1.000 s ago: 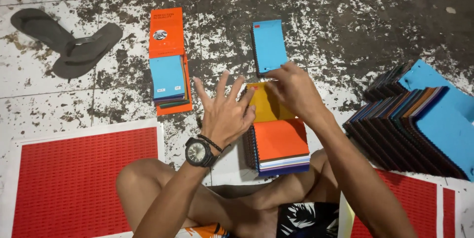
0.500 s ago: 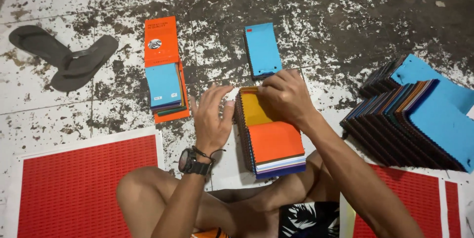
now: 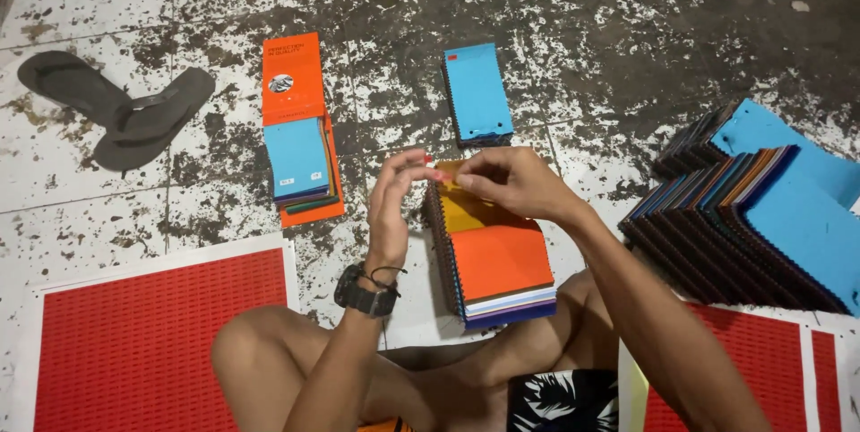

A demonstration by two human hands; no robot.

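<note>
Fabric swatch stack [image 3: 498, 262], orange on top with a yellow sheet showing above it, on the floor [image 3: 627, 29] before the seated person's legs. Left hand [image 3: 394, 203], watch on the wrist, raised over the stack's upper end, fingers together near the right hand. Right hand [image 3: 511, 183], fingers pinched on the upper edge of the yellow sheet. Blue swatch stack [image 3: 477, 93] further out. Orange card with blue swatches [image 3: 300, 132] at left. Grey sandals [image 3: 116, 109] far left. Fanned blue swatch bundles [image 3: 761, 208] at right. Red mats [image 3: 152, 342] at the near edge.
</note>
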